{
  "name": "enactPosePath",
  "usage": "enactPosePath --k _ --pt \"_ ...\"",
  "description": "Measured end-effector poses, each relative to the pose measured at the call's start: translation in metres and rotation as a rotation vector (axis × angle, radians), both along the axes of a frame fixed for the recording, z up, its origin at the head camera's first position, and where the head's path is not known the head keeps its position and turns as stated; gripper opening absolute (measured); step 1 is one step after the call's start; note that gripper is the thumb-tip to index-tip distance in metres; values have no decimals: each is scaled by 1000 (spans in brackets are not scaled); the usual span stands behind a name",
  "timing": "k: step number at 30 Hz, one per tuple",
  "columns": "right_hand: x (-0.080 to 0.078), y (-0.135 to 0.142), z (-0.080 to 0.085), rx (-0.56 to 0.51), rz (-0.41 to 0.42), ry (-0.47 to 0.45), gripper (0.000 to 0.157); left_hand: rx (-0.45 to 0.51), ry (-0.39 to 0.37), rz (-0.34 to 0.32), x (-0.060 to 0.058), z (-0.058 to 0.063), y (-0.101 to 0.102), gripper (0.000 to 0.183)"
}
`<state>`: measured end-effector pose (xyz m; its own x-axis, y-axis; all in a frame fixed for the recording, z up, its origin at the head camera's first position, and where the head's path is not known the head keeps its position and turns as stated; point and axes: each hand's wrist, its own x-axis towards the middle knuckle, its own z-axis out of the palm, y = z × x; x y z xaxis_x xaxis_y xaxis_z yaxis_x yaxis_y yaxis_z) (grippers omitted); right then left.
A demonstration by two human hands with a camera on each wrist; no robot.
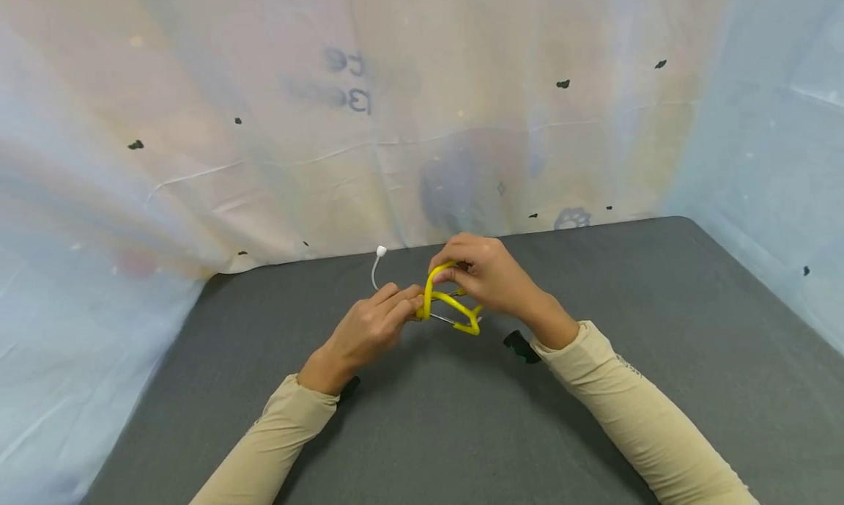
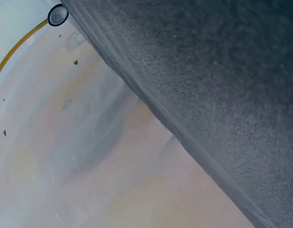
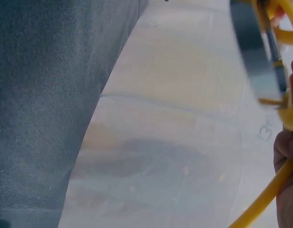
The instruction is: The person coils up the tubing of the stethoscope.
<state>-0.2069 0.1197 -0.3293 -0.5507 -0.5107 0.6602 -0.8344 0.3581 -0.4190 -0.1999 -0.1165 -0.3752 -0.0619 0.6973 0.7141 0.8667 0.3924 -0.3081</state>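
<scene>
Two of our hands grip the yellow tube (image 1: 428, 294), both with fingers curled in. Our left hand (image 1: 369, 325) closes its fingers and thumb on the tube's left end, though we cannot tell how its hidden fingertips sit. Our right hand (image 1: 486, 272) pinches the top of a loop between thumb and fingers, pressed together on it. The tube spans the gap between the hands, raised above the surface (image 1: 646, 300) toward the middle of its far edge. Below the right hand, a metal rod (image 1: 443, 319) runs into a yellow bend of the tube. Beyond the left hand, a thin stem (image 1: 374, 273) curves up to a white tip (image 1: 381, 251) near the far edge. From our left wrist we see a dark-rimmed disc (image 2: 58, 15) at the end of a yellow length; from the right, a grey band (image 3: 253, 47) is blurred.
</scene>
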Motion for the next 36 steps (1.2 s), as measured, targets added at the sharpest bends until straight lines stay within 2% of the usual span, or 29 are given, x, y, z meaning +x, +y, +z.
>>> enactPosePath --k 6,11,14,17,20,24,29,36 --pt "-4 2 -2 -9 7 -42 8 16 -34 -28 5 2 1 15" --pt "-7 5 -5 -67 0 -57 7 32 -100 -35 8 3 2 36" --pt "-10 6 -7 -126 -17 -57 8 48 -118 -50 9 2 2 42" --pt "-12 7 -9 -181 -45 -67 12 61 -88 -52 10 0 3 36" --pt "-12 6 -13 -200 -77 -96 14 60 -25 -41 10 -1 3 26" --pt "-12 2 -16 -196 -122 -146 13 53 19 -28 10 -1 1 28" --pt "-12 2 -15 -203 -156 -212 13 83 0 -41 11 2 2 25" --pt "-16 7 -17 -173 -116 -312 12 158 -45 -79 10 5 6 26"
